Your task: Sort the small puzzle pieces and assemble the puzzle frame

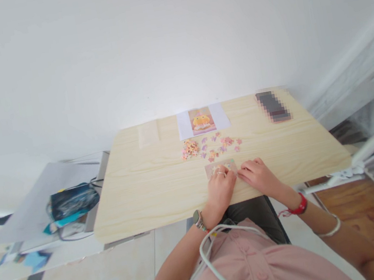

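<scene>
Two hands meet near the front edge of a pale wooden table (145,190), both at a small joined patch of jigsaw (219,166) that lies flat on the wood. The left hand (219,189) rests on the patch's near part, knuckles up and fingers bent down onto it, with a ring (220,172) on one finger. The right hand (259,176) sits just beside it, its fingertips drawn together at the patch's right edge. The view is too small to tell whether either hand pinches a loose piece or only presses on the joined ones.

Just behind the patch, loose jigsaw pieces (222,144) lie scattered in pinks and purples, and to their left a tighter heap of pieces (189,149) lies close by. Further back, against the wall, a picture card (201,120) with an orange figure lies on a white sheet (219,116). A clear packet (147,133) lies to the left of that sheet, and a dark pixelated slab (272,105) lies well to the right.

The left wrist bears a watch (197,219); the right wrist bears a red band (300,208), with a pale bangle (327,231) further up the forearm. A white cable (216,269) loops across the pink top. Left of the table, a dark bag (71,202) rests on a lower grey surface
</scene>
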A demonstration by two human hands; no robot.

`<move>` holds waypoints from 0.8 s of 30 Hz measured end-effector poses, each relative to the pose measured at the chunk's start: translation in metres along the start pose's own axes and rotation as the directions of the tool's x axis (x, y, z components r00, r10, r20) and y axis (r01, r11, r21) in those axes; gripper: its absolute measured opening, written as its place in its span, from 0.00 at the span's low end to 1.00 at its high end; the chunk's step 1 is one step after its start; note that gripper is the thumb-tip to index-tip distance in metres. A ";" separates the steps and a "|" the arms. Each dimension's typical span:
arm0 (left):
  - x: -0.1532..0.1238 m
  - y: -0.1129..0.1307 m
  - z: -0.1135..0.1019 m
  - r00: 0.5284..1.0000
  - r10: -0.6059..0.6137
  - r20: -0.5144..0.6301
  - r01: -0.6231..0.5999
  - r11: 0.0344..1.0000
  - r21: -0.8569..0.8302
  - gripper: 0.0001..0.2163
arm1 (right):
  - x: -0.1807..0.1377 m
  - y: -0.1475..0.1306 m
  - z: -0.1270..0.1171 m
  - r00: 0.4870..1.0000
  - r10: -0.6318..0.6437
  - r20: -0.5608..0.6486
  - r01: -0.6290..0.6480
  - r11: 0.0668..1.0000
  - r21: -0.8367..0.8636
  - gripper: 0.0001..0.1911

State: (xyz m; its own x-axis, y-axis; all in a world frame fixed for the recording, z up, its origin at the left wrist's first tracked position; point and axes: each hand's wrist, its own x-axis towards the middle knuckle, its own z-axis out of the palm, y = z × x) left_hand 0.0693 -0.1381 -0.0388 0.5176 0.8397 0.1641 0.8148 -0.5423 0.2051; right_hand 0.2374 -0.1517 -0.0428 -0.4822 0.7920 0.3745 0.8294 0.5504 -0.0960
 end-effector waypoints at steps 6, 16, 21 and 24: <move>-0.001 0.000 0.002 1.000 0.018 -0.004 -0.018 1.000 0.003 0.05 | -0.001 -0.002 0.000 1.000 -0.004 -0.025 0.004 1.000 0.008 0.12; -0.005 0.001 0.001 0.999 0.047 -0.005 -0.047 0.999 0.013 0.06 | -0.001 -0.009 -0.001 1.000 0.016 0.019 -0.016 1.000 -0.002 0.14; -0.006 0.000 0.001 0.998 0.058 0.006 -0.058 0.998 0.018 0.06 | 0.002 -0.008 -0.005 0.998 0.053 0.025 -0.055 0.997 0.057 0.13; -0.005 -0.001 -0.004 1.000 0.028 0.002 -0.028 1.000 -0.002 0.06 | 0.009 0.005 -0.006 0.992 0.125 -0.029 -0.120 0.985 0.125 0.12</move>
State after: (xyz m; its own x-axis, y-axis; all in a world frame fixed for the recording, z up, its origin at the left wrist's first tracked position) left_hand 0.0650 -0.1415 -0.0361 0.5409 0.8242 0.1678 0.7995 -0.5657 0.2020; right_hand 0.2396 -0.1435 -0.0344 -0.3664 0.8464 0.3865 0.8393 0.4800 -0.2553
